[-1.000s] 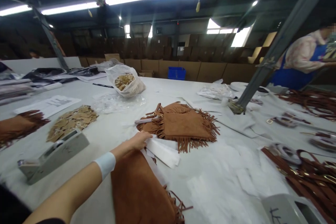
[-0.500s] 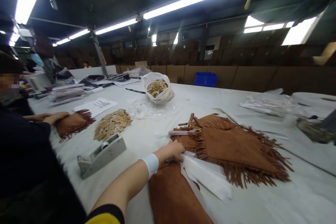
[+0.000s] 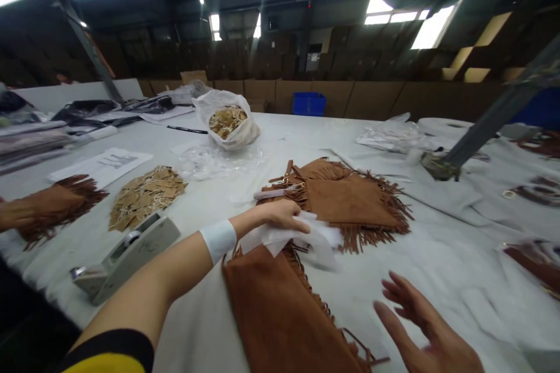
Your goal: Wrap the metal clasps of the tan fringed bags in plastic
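Observation:
My left hand (image 3: pixel 284 214), with a pale band at the wrist, pinches crumpled white tissue paper (image 3: pixel 321 239) over the top end of a brown suede fringed bag (image 3: pixel 275 309). That bag lies flat, close to me, its fringe along the right side. Just beyond the hand sits another brown fringed bag (image 3: pixel 345 201) with straps and small gold-coloured buckles. My right hand (image 3: pixel 426 326) is raised over the table to the right of the near bag, fingers spread, holding nothing.
A grey tape dispenser (image 3: pixel 131 256), a heap of tan tags (image 3: pixel 149 192) and a plastic bag of tags (image 3: pixel 230 122) stand on the left. A co-worker's hand (image 3: pixel 13 214) touches another fringed piece (image 3: pixel 61 204). A metal post (image 3: pixel 494 108) rises on the right.
My right hand has come into view at the lower right. The tissue paper has shifted left and bunched up under my left hand, and the near bag's fringe now shows. The view has turned right.

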The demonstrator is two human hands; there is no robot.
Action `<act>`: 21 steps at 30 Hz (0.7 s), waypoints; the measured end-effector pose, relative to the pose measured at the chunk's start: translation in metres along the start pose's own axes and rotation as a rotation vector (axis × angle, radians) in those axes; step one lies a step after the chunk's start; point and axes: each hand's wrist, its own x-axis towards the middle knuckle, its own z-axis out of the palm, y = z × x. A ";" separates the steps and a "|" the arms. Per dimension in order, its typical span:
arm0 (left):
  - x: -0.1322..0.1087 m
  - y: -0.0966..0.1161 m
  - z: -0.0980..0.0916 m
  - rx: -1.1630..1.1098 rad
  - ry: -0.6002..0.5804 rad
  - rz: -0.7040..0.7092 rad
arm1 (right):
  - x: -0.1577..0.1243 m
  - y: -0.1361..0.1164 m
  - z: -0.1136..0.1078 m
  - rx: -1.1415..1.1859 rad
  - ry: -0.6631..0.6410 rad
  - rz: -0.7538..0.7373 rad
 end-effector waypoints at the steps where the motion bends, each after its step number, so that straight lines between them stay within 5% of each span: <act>1: -0.002 0.008 0.001 0.019 -0.056 0.030 | 0.011 -0.018 0.008 0.026 0.023 -0.074; 3: -0.010 0.021 0.005 0.065 -0.190 0.148 | 0.029 -0.044 0.024 0.029 0.055 -0.237; 6: -0.027 0.032 0.008 0.088 -0.310 0.352 | 0.039 -0.048 0.041 -0.004 -0.027 -0.371; 9: -0.044 0.032 0.010 0.057 -0.338 0.428 | 0.033 -0.032 0.044 -0.009 -0.123 -0.404; 15: -0.061 0.029 0.017 0.226 -0.307 0.541 | 0.011 -0.026 0.042 0.004 -0.064 -0.595; 21: -0.062 0.033 0.021 0.257 -0.348 0.583 | 0.012 -0.024 0.053 0.022 -0.044 -0.525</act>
